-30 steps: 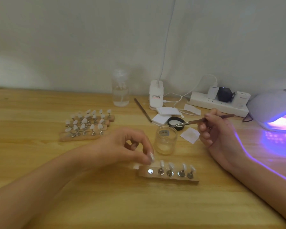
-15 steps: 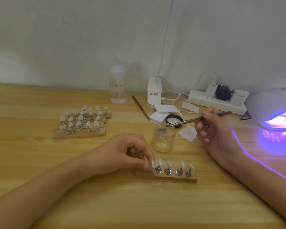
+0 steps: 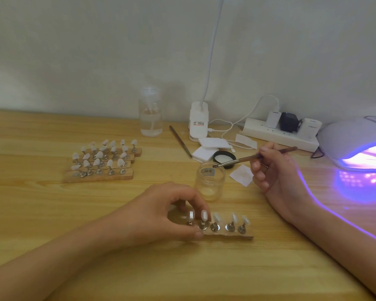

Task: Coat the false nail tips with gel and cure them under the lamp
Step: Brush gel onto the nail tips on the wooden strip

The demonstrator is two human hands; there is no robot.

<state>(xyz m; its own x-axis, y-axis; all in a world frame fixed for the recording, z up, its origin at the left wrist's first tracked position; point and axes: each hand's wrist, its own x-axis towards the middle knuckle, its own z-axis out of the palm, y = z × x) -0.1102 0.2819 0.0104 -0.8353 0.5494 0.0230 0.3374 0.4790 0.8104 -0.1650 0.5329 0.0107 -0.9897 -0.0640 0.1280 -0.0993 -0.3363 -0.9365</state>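
A wooden strip (image 3: pixel 230 234) near the table's front carries a row of metal stands with white false nail tips (image 3: pixel 217 218). My left hand (image 3: pixel 161 213) grips the strip's left end, thumb on its front edge and fingers curled behind the two leftmost tips. My right hand (image 3: pixel 274 170) holds a thin brush (image 3: pixel 243 159) whose tip sits at the rim of an open glass gel jar (image 3: pixel 210 183) just behind the strip. The curing lamp (image 3: pixel 352 135) glows purple at the far right.
Three more wooden strips with tips (image 3: pixel 100 177) lie at the left. Behind stand a clear pump bottle (image 3: pixel 150 114), a spare brush (image 3: pixel 180 141), white pads (image 3: pixel 206 148), a black lid (image 3: pixel 224 158), a clip lamp base (image 3: pixel 199 120) and a power strip (image 3: pixel 278 135).
My left hand set a tip stand onto the strip's bare left magnet, then closed round that end of the strip. The brush tip dropped to the jar's rim.
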